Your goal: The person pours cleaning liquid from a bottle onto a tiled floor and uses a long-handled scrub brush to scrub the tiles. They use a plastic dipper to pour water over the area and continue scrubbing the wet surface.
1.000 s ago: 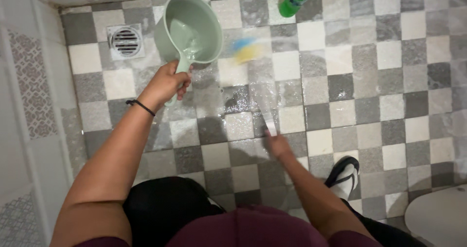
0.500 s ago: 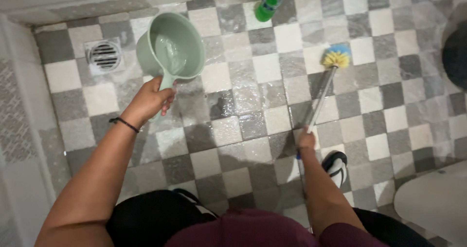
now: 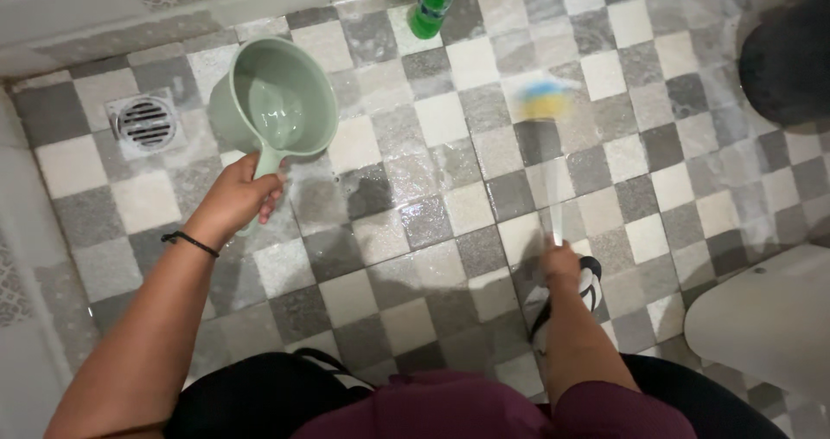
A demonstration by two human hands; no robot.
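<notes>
Two hands are busy on the wet checkered tile floor: the left hand grips a green water dipper by its handle, the right hand clasps a scrubbing brush, blurred mid-stroke, so scrubbing looks under way and needs steady strokes.

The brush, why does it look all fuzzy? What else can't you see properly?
- Brush, head view: its yellow and blue head and thin handle are smeared by motion blur.
- Bottle: top cut by the upper edge.
- Dark round thing: cut by the right edge, kind unclear.
- Right hand: its grip is blurred.
</notes>
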